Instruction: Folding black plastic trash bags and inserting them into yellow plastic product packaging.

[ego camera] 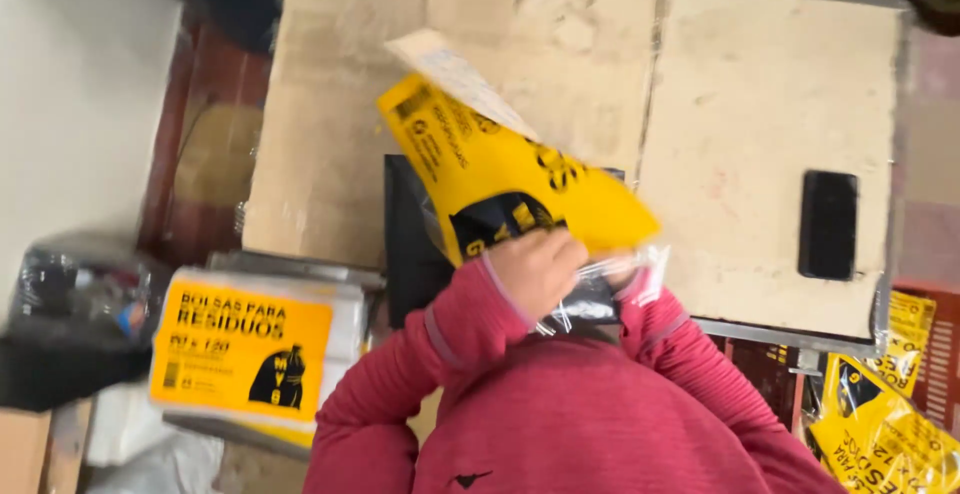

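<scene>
Both my hands, in red sleeves, hold a yellow printed packet (500,179) in clear plastic, tilted up over the table. My left hand (537,271) is closed on its lower edge. My right hand (622,268) is mostly hidden behind the clear plastic, with its fingers gripping the same edge. A pale paper slip (455,74) sticks out of the packet's top. Under the packet a black flat stack (408,244) lies on the cardboard-covered table (330,104).
A black phone (828,224) lies on the cardboard at the right. A white pack with a yellow label (245,349) sits lower left, beside dark bags (70,304). More yellow packets (885,434) and a red crate (940,354) are at the lower right.
</scene>
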